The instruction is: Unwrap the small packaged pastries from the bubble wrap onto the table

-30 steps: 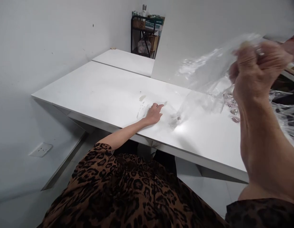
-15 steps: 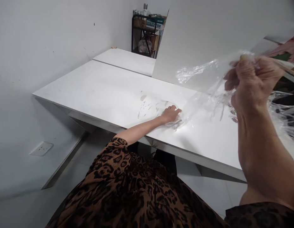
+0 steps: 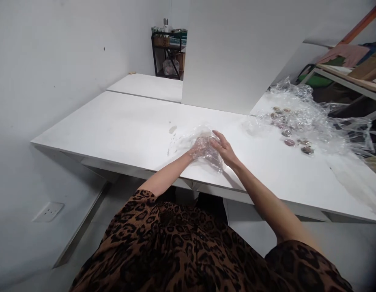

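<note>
A crumpled piece of clear plastic wrap (image 3: 212,160) lies over the white tabletop in front of me. My left hand (image 3: 199,148) is beneath and behind layers of this film, its fingers blurred by the plastic but bunched around it. From the right side, my right hand (image 3: 223,149) presses on the same film, fingers curved and touching it close to my left hand. Just left of the wrap, greyish marks (image 3: 172,129) show on the white surface.
A tall white panel (image 3: 224,52) stands on the table's far side. To the right, a large heap of clear plastic (image 3: 315,117) lies with several small wrapped dark pieces (image 3: 307,150). A black shelf (image 3: 166,48) stands behind; a wall (image 3: 54,61) borders the left.
My right hand has come down and left from its raised position, bringing the stretched film onto my left hand. The view has shifted, showing more of the right side.
</note>
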`<state>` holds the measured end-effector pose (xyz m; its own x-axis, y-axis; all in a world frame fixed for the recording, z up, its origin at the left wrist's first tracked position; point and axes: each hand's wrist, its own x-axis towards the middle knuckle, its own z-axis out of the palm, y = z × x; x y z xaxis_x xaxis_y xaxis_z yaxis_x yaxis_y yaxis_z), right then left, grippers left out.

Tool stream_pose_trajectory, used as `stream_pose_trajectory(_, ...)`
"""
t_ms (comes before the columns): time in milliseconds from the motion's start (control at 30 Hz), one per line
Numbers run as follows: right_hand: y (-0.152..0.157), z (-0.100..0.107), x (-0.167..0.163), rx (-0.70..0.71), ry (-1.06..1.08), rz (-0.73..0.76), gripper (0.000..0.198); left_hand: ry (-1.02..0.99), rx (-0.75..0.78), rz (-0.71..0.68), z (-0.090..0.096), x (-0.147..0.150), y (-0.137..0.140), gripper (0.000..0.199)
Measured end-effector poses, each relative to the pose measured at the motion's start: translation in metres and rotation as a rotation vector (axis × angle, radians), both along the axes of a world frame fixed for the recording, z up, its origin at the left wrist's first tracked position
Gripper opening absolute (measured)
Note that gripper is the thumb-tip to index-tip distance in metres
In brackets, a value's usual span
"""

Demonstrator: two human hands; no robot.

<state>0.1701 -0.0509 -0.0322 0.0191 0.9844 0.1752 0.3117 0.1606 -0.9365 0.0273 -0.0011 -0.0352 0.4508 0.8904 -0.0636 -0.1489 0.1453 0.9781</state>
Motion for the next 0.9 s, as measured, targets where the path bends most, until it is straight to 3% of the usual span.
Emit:
stream_pose_trajectory(100, 0.005, 0.0, -0.012, 0.085, -0.037, -0.005, 0.075, -0.048, -0.032, -0.052, 0.007, -0.005, 0.001, 0.056)
stream_pose_trajectory(233, 0.007, -0.001, -0.011, 0.039, -0.011, -0.023, 0.078, -0.17, -0.183, -0.049, 0.02, -0.009, 0.004, 0.091)
stream_pose_trajectory(433, 0.0, -0.003, 0.0, -0.004, 0.171, -0.039, 0.07, -0.302, -0.257, -0.105, 0.026, -0.009, 0.002, 0.082)
stream_pose_trajectory(633, 0.0, -0.005, 0.0, -0.127, 0.798, -0.231, 0.038, -0.257, -0.214, -0.121, 0.016, 0.01, -0.001, 0.055)
stream_pose_trajectory(767, -0.007, -0.007, 0.005, -0.192, 0.993, -0.357, 0.02, -0.088, -0.177, -0.08, 0.007, 0.032, -0.009, 0.085)
stream_pose_trajectory(900, -0.026, -0.01, 0.026, -0.182, 1.082, -0.435, 0.014, 0.063, -0.083, -0.062, 0.006, 0.067, -0.015, 0.091)
